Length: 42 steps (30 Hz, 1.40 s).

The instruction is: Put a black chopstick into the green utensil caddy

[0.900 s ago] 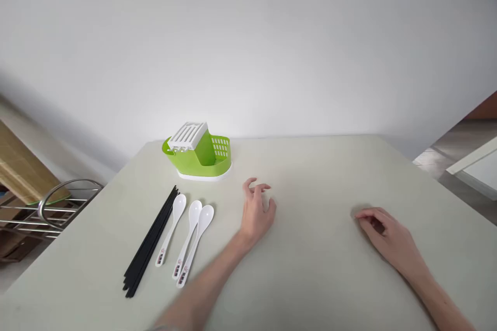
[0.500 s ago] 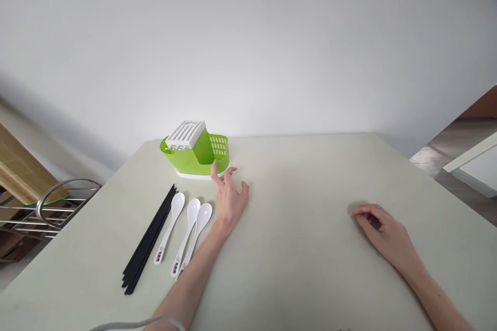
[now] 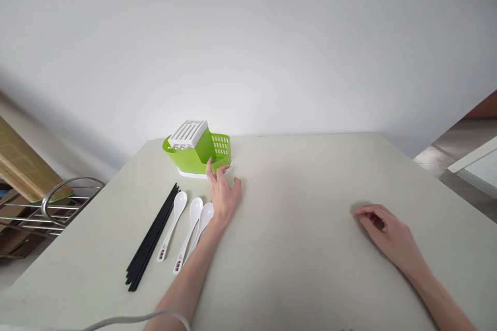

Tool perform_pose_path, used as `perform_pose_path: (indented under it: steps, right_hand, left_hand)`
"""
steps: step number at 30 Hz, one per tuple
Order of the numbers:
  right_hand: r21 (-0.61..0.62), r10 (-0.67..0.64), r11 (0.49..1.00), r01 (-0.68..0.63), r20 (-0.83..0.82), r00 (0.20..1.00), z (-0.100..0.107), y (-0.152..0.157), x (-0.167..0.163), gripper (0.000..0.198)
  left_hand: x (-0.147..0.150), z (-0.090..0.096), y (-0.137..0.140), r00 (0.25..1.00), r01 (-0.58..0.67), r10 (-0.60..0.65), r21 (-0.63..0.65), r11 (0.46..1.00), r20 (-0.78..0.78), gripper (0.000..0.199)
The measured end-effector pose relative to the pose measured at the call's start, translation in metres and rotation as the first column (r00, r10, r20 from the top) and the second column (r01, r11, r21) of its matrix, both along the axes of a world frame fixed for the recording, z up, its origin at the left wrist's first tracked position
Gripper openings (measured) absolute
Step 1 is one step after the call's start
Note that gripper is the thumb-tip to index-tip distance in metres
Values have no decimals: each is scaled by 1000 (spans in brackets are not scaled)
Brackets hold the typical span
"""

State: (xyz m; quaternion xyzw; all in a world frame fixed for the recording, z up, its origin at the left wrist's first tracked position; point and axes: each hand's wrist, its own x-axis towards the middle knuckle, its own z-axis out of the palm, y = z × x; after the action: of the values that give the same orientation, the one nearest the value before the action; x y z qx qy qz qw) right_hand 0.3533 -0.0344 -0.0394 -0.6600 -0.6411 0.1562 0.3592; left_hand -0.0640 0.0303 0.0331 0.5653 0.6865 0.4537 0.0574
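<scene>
My left hand (image 3: 224,191) hovers in front of the green utensil caddy (image 3: 182,159), its fingers apart and nothing held. The index fingertip overlaps the caddy's front wall; I cannot tell whether it touches. A white slotted top covers the caddy's raised part, and a white base sits beneath. Left of my wrist lie three white spoons, the left spoon (image 3: 172,226), the middle spoon (image 3: 188,235) and the right spoon (image 3: 206,213), whose handle is partly behind my forearm. Beside them is a bundle of black chopsticks (image 3: 151,240). My right hand (image 3: 390,232) rests on the table, fingers curled and fingertips together, holding nothing visible.
The pale table (image 3: 295,248) meets a white wall (image 3: 272,51) at the back. A metal wire rack (image 3: 58,212) and a wooden board (image 3: 29,158) stand beyond the left edge. A grey cable (image 3: 135,319) crosses the bottom left, over my left forearm.
My left hand has shifted a little left toward the caddy and spoons, covering more of the right spoon. The right hand keeps its pose. The whole view has moved slightly.
</scene>
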Motion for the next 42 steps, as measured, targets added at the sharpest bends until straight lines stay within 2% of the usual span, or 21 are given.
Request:
perform_pose_path:
  steps: [6, 12, 24, 42]
  right_hand:
    - [9, -7, 1000, 7, 2, 1000, 1, 0, -2, 33]
    - [-1, -7, 1000, 7, 4, 1000, 2, 0, -3, 33]
    - [0, -3, 1000, 3, 4, 1000, 2, 0, -4, 32]
    - [14, -6, 1000, 6, 9, 1000, 0, 1, -4, 32]
  left_hand:
    - [-2, -2, 0, 999, 12, -13, -23, 1000, -35, 38]
    - [-6, -9, 2, 989, 33, -25, 57, 998, -145, 37]
    - [-2, -16, 1, 953, 139, -110, 85, 987, -283, 31]
    - [6, -11, -5, 921, 278, -237, 98, 955, -308, 35]
